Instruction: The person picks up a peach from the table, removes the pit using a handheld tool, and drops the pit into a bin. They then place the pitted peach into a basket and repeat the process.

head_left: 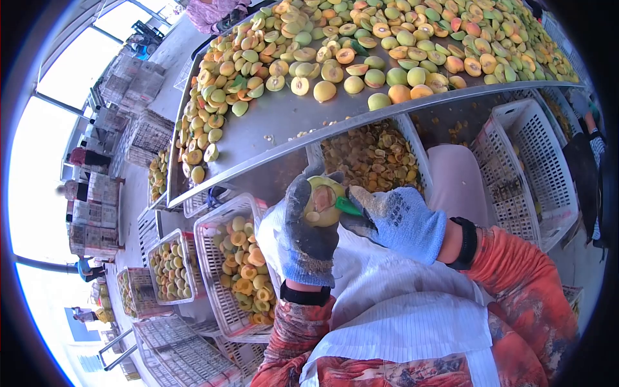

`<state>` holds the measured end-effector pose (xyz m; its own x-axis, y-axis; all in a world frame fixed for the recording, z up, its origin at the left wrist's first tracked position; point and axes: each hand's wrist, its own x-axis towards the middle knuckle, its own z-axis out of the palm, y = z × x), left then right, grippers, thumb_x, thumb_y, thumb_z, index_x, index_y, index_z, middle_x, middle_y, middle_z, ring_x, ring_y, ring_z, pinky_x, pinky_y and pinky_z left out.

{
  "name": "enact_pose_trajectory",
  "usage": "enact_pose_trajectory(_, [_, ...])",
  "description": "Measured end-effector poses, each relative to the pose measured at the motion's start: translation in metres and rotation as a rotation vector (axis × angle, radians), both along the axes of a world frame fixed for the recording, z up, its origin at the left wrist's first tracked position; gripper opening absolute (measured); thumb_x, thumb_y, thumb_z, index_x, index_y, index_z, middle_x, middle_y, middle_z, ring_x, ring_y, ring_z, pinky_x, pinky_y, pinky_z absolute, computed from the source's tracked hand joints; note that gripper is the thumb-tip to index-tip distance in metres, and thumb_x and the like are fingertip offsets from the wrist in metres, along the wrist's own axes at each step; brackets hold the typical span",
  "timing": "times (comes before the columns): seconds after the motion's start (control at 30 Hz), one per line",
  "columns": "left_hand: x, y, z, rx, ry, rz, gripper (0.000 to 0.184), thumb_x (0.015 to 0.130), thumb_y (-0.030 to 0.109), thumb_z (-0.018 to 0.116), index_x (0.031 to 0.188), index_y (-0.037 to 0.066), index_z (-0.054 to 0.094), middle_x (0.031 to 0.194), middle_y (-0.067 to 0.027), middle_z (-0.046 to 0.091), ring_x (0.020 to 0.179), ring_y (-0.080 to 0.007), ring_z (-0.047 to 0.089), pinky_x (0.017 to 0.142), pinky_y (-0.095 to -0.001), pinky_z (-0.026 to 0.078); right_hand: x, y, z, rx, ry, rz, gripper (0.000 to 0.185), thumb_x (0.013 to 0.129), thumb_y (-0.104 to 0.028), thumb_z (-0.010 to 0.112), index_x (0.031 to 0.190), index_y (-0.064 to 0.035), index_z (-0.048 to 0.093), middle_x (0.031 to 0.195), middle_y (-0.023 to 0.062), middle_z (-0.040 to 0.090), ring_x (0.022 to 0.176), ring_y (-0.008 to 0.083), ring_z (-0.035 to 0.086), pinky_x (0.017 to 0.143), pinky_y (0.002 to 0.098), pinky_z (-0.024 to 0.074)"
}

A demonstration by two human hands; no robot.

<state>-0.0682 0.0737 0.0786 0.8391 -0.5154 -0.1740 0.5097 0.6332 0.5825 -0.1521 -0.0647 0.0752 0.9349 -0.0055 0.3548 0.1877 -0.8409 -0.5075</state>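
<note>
My left hand (308, 226), in a grey-and-blue work glove, is closed around a yellow-green stone fruit half (324, 201), peach- or apricot-like. Its cut face is turned up, with a brownish pit or pit hollow in the middle. In a blue glove with dark, worn fingertips, my right hand (401, 218) grips a green-handled tool (349, 206). The tool's end meets the right edge of the fruit; its working tip is hidden. Both hands are in front of a metal table (284, 126) heaped with many halved stone fruits (329, 71).
Under the table edge stands a crate of brown scraps (371, 155). A white crate (525, 161) stands at right. At left, crates hold hollowed halves (248, 271) and more fruit (171, 271). Stacked crates (97, 213) and people stand farther back; another person's sleeve (209, 13) shows at the table's far end.
</note>
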Motion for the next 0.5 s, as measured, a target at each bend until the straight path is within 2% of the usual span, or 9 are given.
enact_pose_trajectory(0.07, [-0.001, 0.0, -0.002, 0.181, -0.183, 0.028, 0.045, 0.087, 0.027, 0.055, 0.119, -0.003, 0.049, 0.112, -0.0187, 0.057, 0.103, -0.0276, 0.057, 0.087, -0.0383, 0.05, -0.001, -0.002, 0.004, 0.016, -0.024, 0.013, 0.043, 0.081, -0.036, 0.064, 0.108, -0.0036, 0.055, 0.07, 0.0138, 0.063, 0.058, 0.0317, 0.062, 0.05, 0.0386, 0.0479])
enact_pose_trajectory(0.1, [-0.001, 0.0, 0.0, 0.181, -0.183, 0.029, 0.045, 0.087, 0.027, 0.055, 0.119, -0.003, 0.049, 0.112, -0.0187, 0.057, 0.103, -0.0276, 0.057, 0.087, -0.0383, 0.05, -0.001, -0.002, 0.006, 0.016, -0.025, 0.014, 0.043, 0.081, -0.036, 0.064, 0.108, -0.0036, 0.055, 0.07, 0.0138, 0.063, 0.058, 0.0317, 0.062, 0.05, 0.0386, 0.0479])
enact_pose_trajectory(0.17, [-0.004, -0.001, 0.011, 0.114, -0.269, 0.003, 0.04, 0.086, 0.015, 0.057, 0.121, -0.003, 0.047, 0.115, -0.0169, 0.055, 0.104, -0.0281, 0.057, 0.086, -0.0354, 0.05, -0.002, -0.003, 0.009, 0.056, 0.13, 0.085, 0.043, 0.086, -0.036, 0.057, 0.113, -0.0023, 0.053, 0.08, 0.0182, 0.063, 0.066, 0.0319, 0.064, 0.055, 0.04, 0.051])
enact_pose_trajectory(0.27, [-0.012, -0.009, 0.016, 0.223, -0.334, 0.155, 0.038, 0.087, 0.011, 0.057, 0.121, -0.002, 0.047, 0.116, -0.0163, 0.055, 0.103, -0.0272, 0.058, 0.082, -0.0336, 0.052, -0.003, 0.009, 0.002, 0.265, -0.036, 0.018, 0.041, 0.083, -0.034, 0.064, 0.109, -0.0037, 0.054, 0.072, 0.0167, 0.063, 0.062, 0.0364, 0.061, 0.053, 0.0405, 0.0486])
enact_pose_trajectory(0.3, [-0.01, -0.011, 0.016, 0.278, -0.356, 0.158, 0.038, 0.086, 0.009, 0.058, 0.121, -0.001, 0.046, 0.115, -0.0159, 0.055, 0.1, -0.0266, 0.059, 0.081, -0.0319, 0.053, -0.002, 0.011, -0.002, 0.333, 0.037, 0.029, 0.043, 0.083, -0.033, 0.064, 0.112, -0.0031, 0.054, 0.075, 0.0175, 0.063, 0.063, 0.0365, 0.061, 0.055, 0.0411, 0.0493])
enact_pose_trajectory(0.33, [-0.006, -0.008, -0.004, 0.67, -0.812, 0.263, 0.037, 0.085, 0.009, 0.059, 0.119, -0.001, 0.048, 0.114, -0.0159, 0.055, 0.096, -0.0267, 0.061, 0.08, -0.0321, 0.053, 0.001, 0.009, -0.005, 0.388, 0.098, 0.041, 0.044, 0.082, -0.032, 0.064, 0.114, -0.0025, 0.053, 0.078, 0.0184, 0.063, 0.065, 0.0365, 0.062, 0.057, 0.0417, 0.05])
enact_pose_trajectory(0.4, [-0.001, -0.014, -0.018, 0.354, -0.212, 0.177, 0.032, 0.086, 0.013, 0.055, 0.115, -0.002, 0.052, 0.106, -0.0152, 0.058, 0.1, -0.0269, 0.058, 0.081, -0.0381, 0.052, 0.008, 0.005, -0.024, 0.296, 0.132, 0.043, 0.048, 0.082, -0.032, 0.064, 0.117, -0.0007, 0.052, 0.079, 0.0202, 0.063, 0.069, 0.0353, 0.063, 0.06, 0.0416, 0.0504])
enact_pose_trajectory(0.47, [0.007, -0.02, -0.032, 0.316, -0.157, 0.187, 0.032, 0.086, 0.014, 0.056, 0.115, -0.001, 0.053, 0.105, -0.0143, 0.058, 0.099, -0.026, 0.058, 0.08, -0.0383, 0.052, 0.011, 0.002, -0.029, 0.102, 0.234, -0.046, 0.052, 0.081, -0.033, 0.064, 0.119, 0.001, 0.05, 0.084, 0.0197, 0.063, 0.073, 0.0327, 0.064, 0.061, 0.04, 0.0504])
enact_pose_trajectory(0.5, [0.009, -0.021, -0.038, 0.293, -0.092, 0.205, 0.033, 0.086, 0.015, 0.057, 0.115, -0.001, 0.053, 0.105, -0.0135, 0.058, 0.098, -0.0251, 0.058, 0.079, -0.0384, 0.051, 0.008, 0.001, -0.035, -0.008, 0.118, -0.061, 0.053, 0.082, -0.029, 0.06, 0.123, 0.0018, 0.046, 0.087, 0.0185, 0.062, 0.07, 0.0308, 0.064, 0.058, 0.038, 0.0495])
